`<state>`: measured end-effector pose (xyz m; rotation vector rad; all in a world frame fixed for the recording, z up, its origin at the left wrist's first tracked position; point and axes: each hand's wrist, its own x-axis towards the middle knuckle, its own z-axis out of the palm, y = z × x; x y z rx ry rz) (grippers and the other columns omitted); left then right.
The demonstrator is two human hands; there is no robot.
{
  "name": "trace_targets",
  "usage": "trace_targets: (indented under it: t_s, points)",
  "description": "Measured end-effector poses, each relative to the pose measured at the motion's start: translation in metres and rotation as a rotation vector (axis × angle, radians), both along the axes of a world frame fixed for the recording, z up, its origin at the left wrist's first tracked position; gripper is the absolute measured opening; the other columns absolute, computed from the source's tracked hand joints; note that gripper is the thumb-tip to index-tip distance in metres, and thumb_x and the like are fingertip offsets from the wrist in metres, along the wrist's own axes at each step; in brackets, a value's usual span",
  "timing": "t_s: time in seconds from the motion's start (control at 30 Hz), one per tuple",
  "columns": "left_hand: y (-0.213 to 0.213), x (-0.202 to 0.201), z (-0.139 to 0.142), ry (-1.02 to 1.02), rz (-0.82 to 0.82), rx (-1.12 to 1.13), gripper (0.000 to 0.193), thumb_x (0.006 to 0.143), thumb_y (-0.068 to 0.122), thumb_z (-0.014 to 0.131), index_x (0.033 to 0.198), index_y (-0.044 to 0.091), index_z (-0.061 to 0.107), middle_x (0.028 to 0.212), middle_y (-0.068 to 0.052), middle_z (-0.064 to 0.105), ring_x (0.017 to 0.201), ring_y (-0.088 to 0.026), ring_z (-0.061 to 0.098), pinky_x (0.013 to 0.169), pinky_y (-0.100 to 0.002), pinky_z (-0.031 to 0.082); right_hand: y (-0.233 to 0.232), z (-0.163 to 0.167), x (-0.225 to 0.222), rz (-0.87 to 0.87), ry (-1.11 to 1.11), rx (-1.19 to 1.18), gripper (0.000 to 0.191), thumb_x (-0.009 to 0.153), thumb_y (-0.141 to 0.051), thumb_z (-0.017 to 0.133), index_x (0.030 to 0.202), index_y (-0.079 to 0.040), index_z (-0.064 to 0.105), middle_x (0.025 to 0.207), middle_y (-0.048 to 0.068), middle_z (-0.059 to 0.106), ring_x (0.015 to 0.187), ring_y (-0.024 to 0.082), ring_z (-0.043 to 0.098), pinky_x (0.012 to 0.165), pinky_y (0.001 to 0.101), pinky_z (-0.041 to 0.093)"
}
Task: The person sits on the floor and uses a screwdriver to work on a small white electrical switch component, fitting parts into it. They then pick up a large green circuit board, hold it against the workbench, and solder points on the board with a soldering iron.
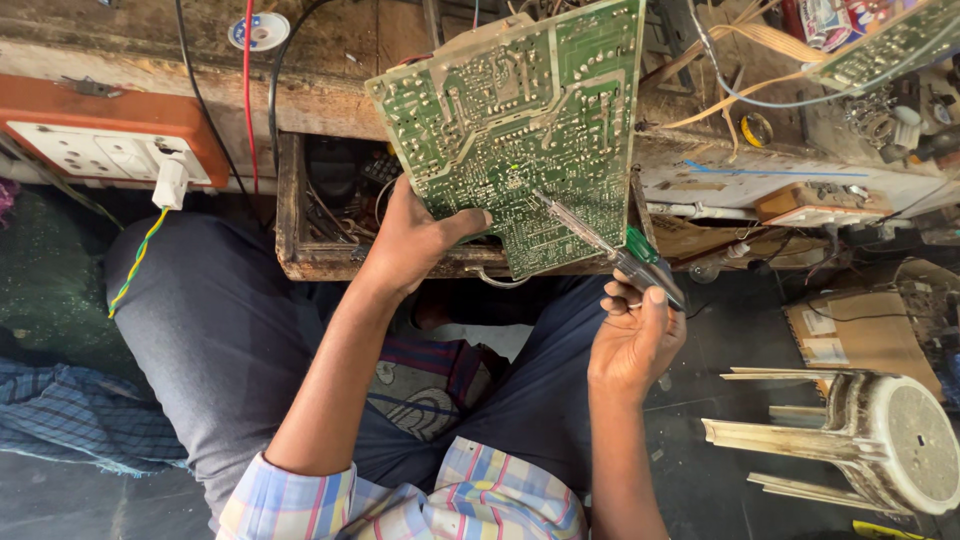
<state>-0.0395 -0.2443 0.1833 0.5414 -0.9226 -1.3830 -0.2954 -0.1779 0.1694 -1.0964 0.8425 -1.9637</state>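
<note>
My left hand [415, 243] grips the lower left edge of a large green circuit board [520, 110], solder side toward me, held tilted up over an open wooden drawer [290, 215]. My right hand [635, 335] holds a soldering iron [610, 250] with a green and dark handle. Its metal tip rests on the board near the lower middle.
A worn wooden workbench [330, 90] runs across the top, with an orange and white socket panel [100, 145] and a white plug at left. Wires and a second green board [890, 45] lie at upper right. A white plastic stool [880, 435] lies tipped at lower right.
</note>
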Motion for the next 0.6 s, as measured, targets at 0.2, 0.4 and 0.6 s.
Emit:
trace_targets:
  t_s: [0.2,0.4,0.6]
  points:
    - [0.0014,-0.0003,0.0033,-0.012,0.003,0.009,0.059,0.081,-0.016,0.071,0.136,-0.003,0.051,0.125,-0.012,0.068,0.113,-0.021,0.068,0.099,-0.037,0.058,-0.0036,-0.0055,-0.0066,0.054,-0.069,0.058,0.033,0.106,-0.022,0.069,0.122,0.007,0.065,0.108,0.017,0.074,0.088,0.016,0.071,0.071,0.0223,0.056]
    - [0.0021,-0.0009,0.0043,-0.005,-0.001,0.002,0.061,0.081,-0.015,0.072,0.137,-0.003,0.050,0.126,-0.012,0.068,0.115,-0.021,0.068,0.100,-0.036,0.058,-0.0014,-0.0018,-0.0047,0.008,-0.049,0.030,0.033,0.105,-0.020,0.068,0.123,0.006,0.065,0.109,0.017,0.074,0.088,0.017,0.072,0.071,0.0226,0.057]
    - [0.0013,-0.0004,0.0050,-0.046,-0.001,0.060,0.062,0.082,-0.013,0.073,0.137,-0.001,0.049,0.125,-0.012,0.067,0.114,-0.022,0.067,0.098,-0.037,0.059,-0.0003,0.0016,-0.0033,0.000,-0.020,0.038,0.031,0.104,-0.019,0.068,0.123,0.006,0.065,0.109,0.018,0.073,0.089,0.018,0.073,0.071,0.0251,0.057]
